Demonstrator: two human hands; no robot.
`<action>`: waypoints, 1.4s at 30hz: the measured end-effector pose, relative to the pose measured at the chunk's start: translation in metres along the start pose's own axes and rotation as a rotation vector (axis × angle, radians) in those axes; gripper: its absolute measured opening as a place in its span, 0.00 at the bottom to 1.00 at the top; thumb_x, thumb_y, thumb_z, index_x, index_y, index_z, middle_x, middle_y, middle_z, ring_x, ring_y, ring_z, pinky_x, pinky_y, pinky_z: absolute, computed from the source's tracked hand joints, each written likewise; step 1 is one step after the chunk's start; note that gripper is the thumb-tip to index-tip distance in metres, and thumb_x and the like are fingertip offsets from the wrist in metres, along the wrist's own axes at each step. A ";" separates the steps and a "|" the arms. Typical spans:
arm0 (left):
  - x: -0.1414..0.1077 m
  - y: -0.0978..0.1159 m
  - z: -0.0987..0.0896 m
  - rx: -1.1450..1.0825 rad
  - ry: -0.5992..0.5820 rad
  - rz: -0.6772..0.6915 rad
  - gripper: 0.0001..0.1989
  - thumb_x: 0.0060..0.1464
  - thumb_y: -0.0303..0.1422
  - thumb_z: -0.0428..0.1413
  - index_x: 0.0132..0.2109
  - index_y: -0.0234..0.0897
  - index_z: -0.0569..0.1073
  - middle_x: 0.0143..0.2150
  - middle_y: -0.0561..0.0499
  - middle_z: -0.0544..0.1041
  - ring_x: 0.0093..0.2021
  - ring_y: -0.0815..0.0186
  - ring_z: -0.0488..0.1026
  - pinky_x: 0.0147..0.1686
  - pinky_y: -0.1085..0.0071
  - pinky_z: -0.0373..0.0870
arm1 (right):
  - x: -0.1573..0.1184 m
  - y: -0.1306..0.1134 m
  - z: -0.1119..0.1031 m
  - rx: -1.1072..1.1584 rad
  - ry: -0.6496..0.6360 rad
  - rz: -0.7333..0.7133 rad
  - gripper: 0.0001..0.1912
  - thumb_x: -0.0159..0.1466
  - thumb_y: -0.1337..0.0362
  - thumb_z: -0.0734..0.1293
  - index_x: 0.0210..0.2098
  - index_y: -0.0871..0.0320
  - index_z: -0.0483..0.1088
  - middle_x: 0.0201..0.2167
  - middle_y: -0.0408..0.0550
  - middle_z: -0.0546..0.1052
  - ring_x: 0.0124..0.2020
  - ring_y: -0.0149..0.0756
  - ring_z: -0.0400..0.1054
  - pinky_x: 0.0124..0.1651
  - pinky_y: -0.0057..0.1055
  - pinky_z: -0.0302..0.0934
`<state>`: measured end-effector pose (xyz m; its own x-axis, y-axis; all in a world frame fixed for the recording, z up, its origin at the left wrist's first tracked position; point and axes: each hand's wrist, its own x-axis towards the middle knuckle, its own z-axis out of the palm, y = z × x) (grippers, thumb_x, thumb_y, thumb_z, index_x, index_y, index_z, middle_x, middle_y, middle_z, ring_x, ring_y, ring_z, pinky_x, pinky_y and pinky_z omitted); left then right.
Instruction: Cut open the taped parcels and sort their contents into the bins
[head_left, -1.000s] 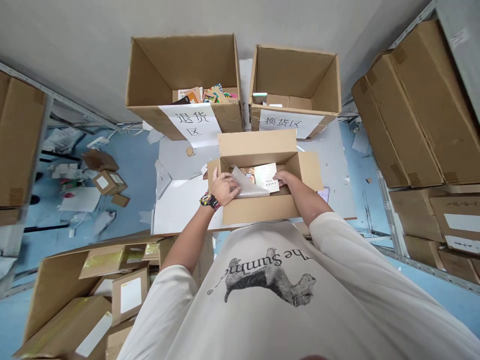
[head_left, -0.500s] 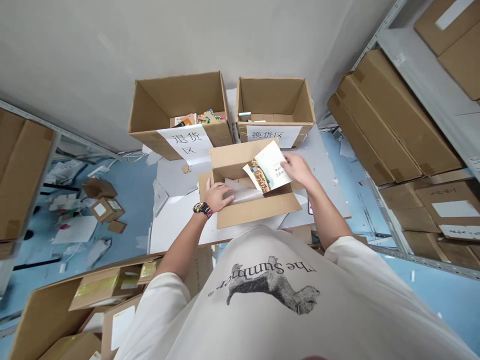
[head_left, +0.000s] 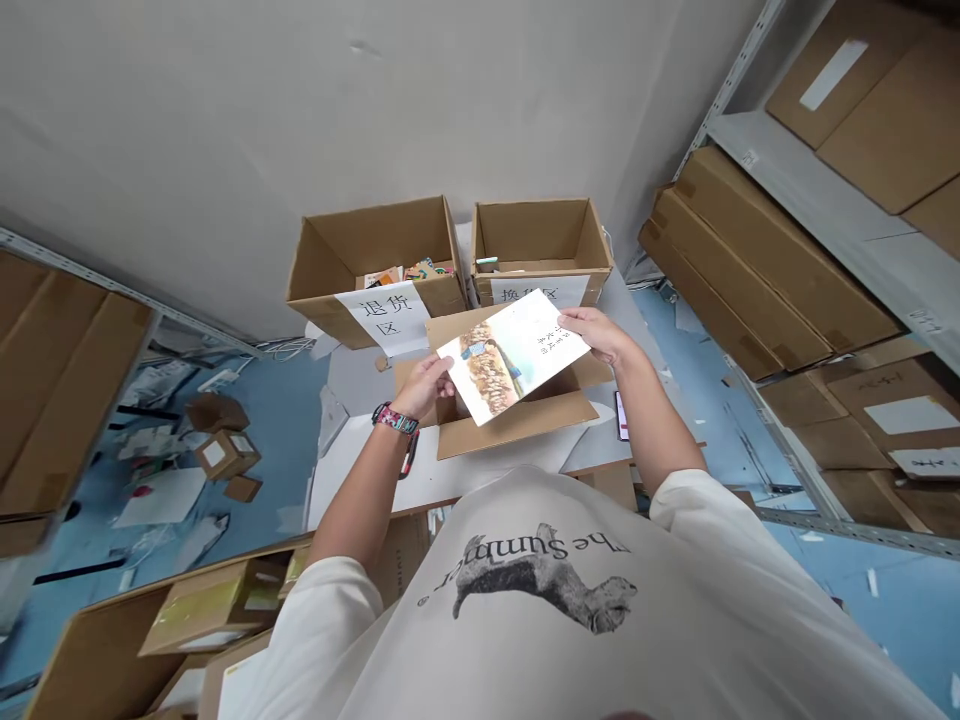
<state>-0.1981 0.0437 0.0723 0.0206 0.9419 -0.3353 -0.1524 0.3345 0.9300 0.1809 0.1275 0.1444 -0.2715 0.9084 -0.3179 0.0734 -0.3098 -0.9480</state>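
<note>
A thin picture book (head_left: 517, 355) with a painted cover and a white area with writing is held tilted between my two hands. My left hand (head_left: 425, 385) pinches its left end, thumb on top. At the opposite end my right hand (head_left: 596, 334) grips the edge near the writing. Right below the book stands an open cardboard box (head_left: 517, 424), flaps spread; most of its inside is hidden by the book.
Behind it stand two larger open boxes with paper signs, the left one (head_left: 330, 318) holding colourful items and the right one (head_left: 540, 215) a few. A phone (head_left: 622, 416) lies on the table's right. Shelves with cartons (head_left: 780, 265) flank the table; a big box of parcels (head_left: 97, 640) sits lower left.
My left hand has left the open box and taken hold of the book's left end. The book now lies flatter, stretched between both hands. The view has tipped upward.
</note>
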 end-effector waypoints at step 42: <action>-0.076 0.029 -0.005 0.708 0.524 1.030 0.11 0.73 0.42 0.64 0.47 0.48 0.92 0.60 0.45 0.90 0.60 0.49 0.88 0.65 0.46 0.86 | -0.014 -0.013 0.010 -0.410 0.347 -1.005 0.06 0.76 0.53 0.76 0.44 0.44 0.86 0.55 0.50 0.89 0.65 0.54 0.83 0.68 0.56 0.78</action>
<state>-0.2089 -0.0187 0.1238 -0.1933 0.7026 0.6848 0.6701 -0.4153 0.6152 0.1740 0.1160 0.1617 -0.1097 0.7417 0.6617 0.2982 0.6596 -0.6899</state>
